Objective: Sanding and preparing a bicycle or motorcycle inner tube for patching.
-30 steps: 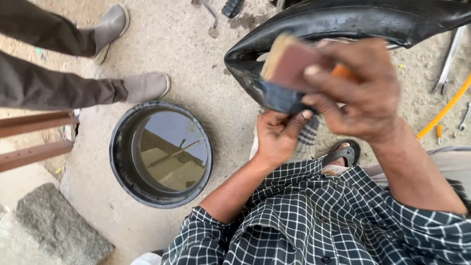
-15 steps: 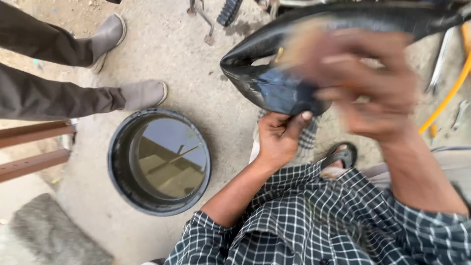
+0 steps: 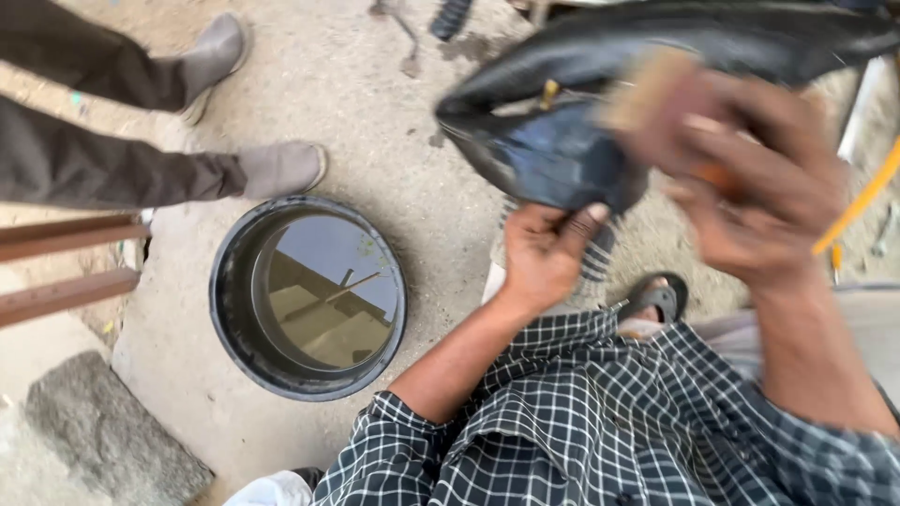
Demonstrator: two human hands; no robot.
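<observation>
A black rubber inner tube (image 3: 562,141) is folded in front of me, with a small brass valve showing on it. My left hand (image 3: 544,253) pinches its lower fold from below. My right hand (image 3: 750,197), blurred by motion, grips a brown rectangular block (image 3: 656,94) and presses it against the tube's upper right part. Both arms wear a black-and-white checked shirt.
A round black tub (image 3: 234,328) of water sits on the concrete ground at left of my arm. Another person's legs and grey shoes (image 3: 281,169) stand at upper left. Wooden bars (image 3: 66,262) and a stone block (image 3: 103,440) lie at left. A yellow hose (image 3: 862,201) runs at right.
My right hand with the brown block has shifted back and forth over the tube and is now blurred. The left hand keeps its grip on the fold.
</observation>
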